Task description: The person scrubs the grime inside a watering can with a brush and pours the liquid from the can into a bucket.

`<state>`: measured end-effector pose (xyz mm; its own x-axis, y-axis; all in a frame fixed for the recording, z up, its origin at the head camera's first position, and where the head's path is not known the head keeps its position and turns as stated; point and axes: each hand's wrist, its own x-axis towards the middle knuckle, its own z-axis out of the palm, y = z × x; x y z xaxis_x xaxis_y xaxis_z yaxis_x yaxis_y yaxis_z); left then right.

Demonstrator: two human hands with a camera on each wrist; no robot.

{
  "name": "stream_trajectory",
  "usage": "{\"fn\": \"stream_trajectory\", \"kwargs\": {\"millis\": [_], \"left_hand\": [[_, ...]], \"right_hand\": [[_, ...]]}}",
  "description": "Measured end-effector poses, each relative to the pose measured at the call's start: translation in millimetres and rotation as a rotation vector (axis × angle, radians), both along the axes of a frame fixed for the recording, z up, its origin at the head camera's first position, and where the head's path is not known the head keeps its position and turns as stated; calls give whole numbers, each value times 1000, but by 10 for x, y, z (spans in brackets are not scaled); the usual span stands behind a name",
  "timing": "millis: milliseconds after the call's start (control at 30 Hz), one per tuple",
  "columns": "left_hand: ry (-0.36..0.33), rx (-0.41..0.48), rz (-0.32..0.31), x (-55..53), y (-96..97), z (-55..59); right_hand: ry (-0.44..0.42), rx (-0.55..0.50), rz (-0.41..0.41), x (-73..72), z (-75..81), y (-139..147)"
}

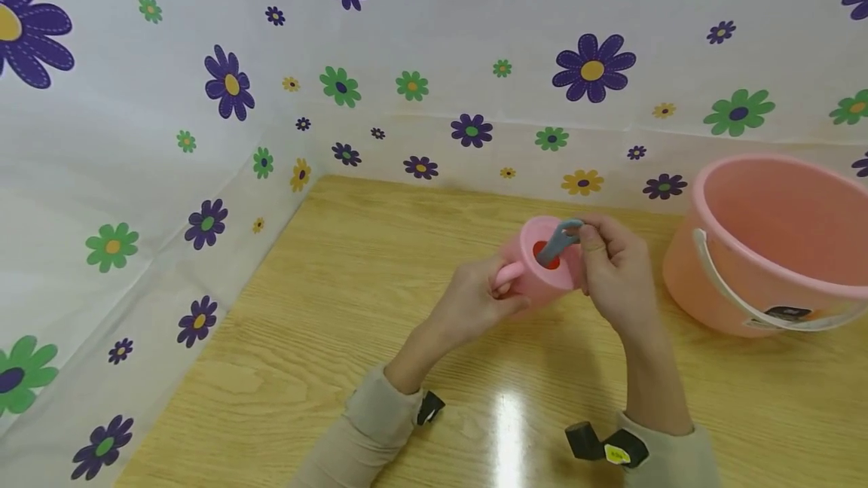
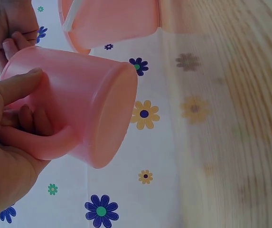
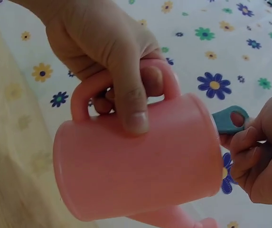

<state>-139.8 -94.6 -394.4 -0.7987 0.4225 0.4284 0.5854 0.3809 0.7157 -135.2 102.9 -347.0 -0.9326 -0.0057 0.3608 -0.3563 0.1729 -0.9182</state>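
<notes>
A small pink watering can [image 1: 536, 294] is held tilted above the wooden table in the head view. My left hand [image 1: 468, 303] grips its loop handle [image 2: 41, 145], the thumb lying along the body. From the round opening sticks a blue-grey handle [image 1: 561, 238] with a hole near its end; the tool's other end is hidden inside. My right hand [image 1: 620, 273] pinches that handle by its holed end. Something red [image 1: 554, 263] shows within the opening. Part of a pink spout [image 3: 162, 217] shows below the body in the right wrist view.
To the right of my right hand stands a large pink bucket [image 1: 692, 269] with a white carrying handle [image 1: 722, 288]. The wooden table [image 1: 325, 307] meets walls covered in a white flowered sheet [image 1: 420, 28] at the back and left.
</notes>
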Motion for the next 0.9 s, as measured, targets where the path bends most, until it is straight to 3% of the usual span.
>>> {"fn": "stream_trajectory", "kwargs": {"millis": [167, 400, 767, 900], "left_hand": [[2, 2, 12, 3, 3, 12], [24, -32, 36, 12, 1, 23], [21, 2, 47, -1, -31, 23], [22, 13, 51, -1, -45, 26]], "right_hand": [[82, -98, 0, 80, 64, -67], [79, 89, -70, 119, 48, -198], [192, 268, 49, 137, 31, -117], [242, 293, 51, 123, 18, -121]]}}
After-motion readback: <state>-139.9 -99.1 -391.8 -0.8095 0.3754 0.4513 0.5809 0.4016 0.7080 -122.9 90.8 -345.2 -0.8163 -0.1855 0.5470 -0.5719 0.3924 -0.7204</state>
